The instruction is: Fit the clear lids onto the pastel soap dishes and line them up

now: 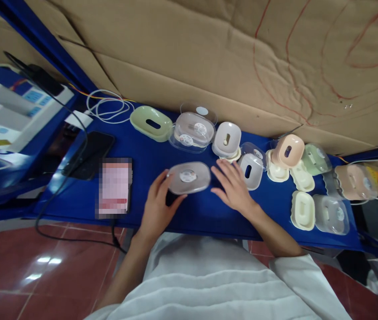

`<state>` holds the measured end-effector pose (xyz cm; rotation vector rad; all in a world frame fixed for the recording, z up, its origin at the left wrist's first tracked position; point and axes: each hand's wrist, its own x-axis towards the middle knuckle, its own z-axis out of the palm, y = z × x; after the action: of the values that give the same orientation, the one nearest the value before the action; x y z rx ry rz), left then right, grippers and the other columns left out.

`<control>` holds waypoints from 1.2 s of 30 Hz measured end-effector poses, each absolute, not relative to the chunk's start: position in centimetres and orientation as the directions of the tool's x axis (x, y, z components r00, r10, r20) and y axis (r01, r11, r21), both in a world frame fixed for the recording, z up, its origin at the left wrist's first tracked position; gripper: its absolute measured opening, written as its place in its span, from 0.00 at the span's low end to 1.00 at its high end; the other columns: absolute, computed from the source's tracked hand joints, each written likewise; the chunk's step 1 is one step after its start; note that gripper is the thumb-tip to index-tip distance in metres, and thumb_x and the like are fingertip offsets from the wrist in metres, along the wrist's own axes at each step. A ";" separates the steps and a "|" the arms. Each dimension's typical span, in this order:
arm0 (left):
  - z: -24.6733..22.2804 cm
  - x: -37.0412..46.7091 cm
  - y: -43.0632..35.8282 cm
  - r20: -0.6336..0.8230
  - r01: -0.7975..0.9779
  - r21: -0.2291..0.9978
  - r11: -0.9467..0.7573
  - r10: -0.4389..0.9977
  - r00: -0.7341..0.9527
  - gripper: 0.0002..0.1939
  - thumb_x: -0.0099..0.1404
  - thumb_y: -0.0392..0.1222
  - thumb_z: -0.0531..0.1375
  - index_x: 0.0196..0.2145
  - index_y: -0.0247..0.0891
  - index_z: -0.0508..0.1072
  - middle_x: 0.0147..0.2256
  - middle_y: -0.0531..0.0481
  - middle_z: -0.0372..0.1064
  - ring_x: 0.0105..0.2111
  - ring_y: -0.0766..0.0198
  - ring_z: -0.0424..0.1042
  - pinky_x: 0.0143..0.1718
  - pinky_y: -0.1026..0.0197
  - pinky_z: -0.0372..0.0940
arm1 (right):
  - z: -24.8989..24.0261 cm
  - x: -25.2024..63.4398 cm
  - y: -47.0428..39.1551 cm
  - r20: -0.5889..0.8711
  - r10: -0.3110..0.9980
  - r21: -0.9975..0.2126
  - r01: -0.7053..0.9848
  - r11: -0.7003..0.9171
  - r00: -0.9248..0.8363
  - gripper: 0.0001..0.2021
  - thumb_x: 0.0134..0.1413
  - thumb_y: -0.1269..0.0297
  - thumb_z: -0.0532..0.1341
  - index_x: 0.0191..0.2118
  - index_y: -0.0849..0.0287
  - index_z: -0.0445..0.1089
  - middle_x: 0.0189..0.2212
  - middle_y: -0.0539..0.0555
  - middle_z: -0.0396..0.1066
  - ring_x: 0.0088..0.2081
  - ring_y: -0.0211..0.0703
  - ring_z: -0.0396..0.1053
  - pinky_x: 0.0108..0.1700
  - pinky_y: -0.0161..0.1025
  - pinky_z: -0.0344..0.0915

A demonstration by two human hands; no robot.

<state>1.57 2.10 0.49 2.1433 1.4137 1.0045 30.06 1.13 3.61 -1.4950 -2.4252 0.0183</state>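
Note:
A pale greyish-pink soap box (198, 181) with a clear cover and a round sticker is in front of me, near the middle of the blue table. My left hand (159, 202) grips its left end between thumb and fingers. Just off the box's right end, my right hand (230, 184) has its fingers spread and holds nothing. Beyond the right fingers are a light grey slotted dish (232, 138), with a cream piece (234, 155) partly under it, and another grey slotted dish (251, 175).
Behind stand a green dish (149, 124) and stacked covered boxes (193, 126). To the right are a peach dish (290, 149), cream trays (302, 211) and clear covers (331, 213). A phone (115, 186), black cable (75, 240) and coiled white cable (109, 109) lie left. Cardboard (192, 53) forms the back wall.

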 end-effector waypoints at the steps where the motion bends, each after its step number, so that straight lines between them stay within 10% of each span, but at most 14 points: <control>1: 0.6 1.0 2.2 0.360 0.663 0.642 -0.385 0.915 0.183 0.39 0.69 0.46 0.70 0.72 0.44 0.61 0.68 0.33 0.63 0.68 0.43 0.67 0.67 0.39 0.67 | 3.9 30.3 1.3 0.250 0.906 -0.150 0.911 0.385 -0.342 0.32 0.75 0.53 0.56 0.77 0.55 0.52 0.72 0.64 0.61 0.74 0.59 0.56 0.76 0.64 0.48; 7: 1.9 0.8 2.8 0.543 0.770 0.487 -0.413 0.833 0.104 0.45 0.67 0.37 0.70 0.75 0.45 0.57 0.76 0.32 0.42 0.76 0.34 0.45 0.73 0.28 0.51 | 4.2 30.6 2.4 0.251 0.957 -0.028 0.987 0.157 -0.145 0.32 0.75 0.55 0.56 0.77 0.61 0.53 0.67 0.70 0.65 0.69 0.66 0.61 0.72 0.71 0.46; 12: 2.5 4.6 1.6 0.598 0.638 0.452 -0.624 0.742 0.302 0.39 0.67 0.33 0.68 0.72 0.44 0.61 0.72 0.33 0.55 0.72 0.41 0.58 0.69 0.38 0.62 | 4.9 32.0 1.9 0.238 0.942 -0.107 0.958 0.266 -0.235 0.21 0.73 0.62 0.58 0.67 0.54 0.69 0.48 0.61 0.73 0.54 0.56 0.69 0.68 0.64 0.57; 20: 2.3 6.6 2.3 0.409 0.534 0.466 -0.705 0.707 0.576 0.30 0.73 0.35 0.61 0.70 0.41 0.63 0.71 0.32 0.58 0.73 0.42 0.59 0.68 0.39 0.65 | 7.6 34.1 -0.1 0.123 0.847 -0.369 0.768 0.523 -0.517 0.19 0.69 0.74 0.58 0.59 0.50 0.74 0.62 0.59 0.69 0.68 0.54 0.63 0.71 0.63 0.58; 25: 2.4 6.9 2.6 0.392 0.596 0.373 -0.711 0.703 0.594 0.14 0.73 0.35 0.62 0.54 0.42 0.78 0.59 0.40 0.74 0.64 0.46 0.70 0.69 0.37 0.60 | 7.1 34.6 0.0 0.157 0.928 -0.361 0.855 0.372 -0.338 0.28 0.65 0.78 0.52 0.68 0.58 0.62 0.71 0.66 0.60 0.76 0.57 0.51 0.73 0.66 0.54; 32: 1.9 6.7 2.8 0.464 0.601 0.388 -0.699 0.712 0.528 0.11 0.73 0.33 0.62 0.49 0.44 0.78 0.48 0.45 0.80 0.55 0.52 0.75 0.66 0.41 0.63 | 6.0 34.7 0.2 0.048 0.953 -0.422 0.859 0.289 -0.298 0.40 0.70 0.76 0.45 0.80 0.52 0.28 0.66 0.62 0.70 0.68 0.50 0.67 0.76 0.70 0.44; 36: 2.2 7.0 3.2 0.411 0.546 0.406 -0.733 0.680 0.607 0.17 0.73 0.29 0.58 0.53 0.44 0.77 0.53 0.46 0.80 0.60 0.52 0.74 0.71 0.38 0.55 | 6.4 34.4 0.2 0.099 0.953 -0.533 0.793 0.295 -0.288 0.37 0.77 0.65 0.48 0.80 0.50 0.24 0.77 0.64 0.48 0.75 0.52 0.57 0.75 0.63 0.53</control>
<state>7.01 3.15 2.21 2.5951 1.0086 0.8118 34.42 0.21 6.43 -1.5640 -2.1708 0.5449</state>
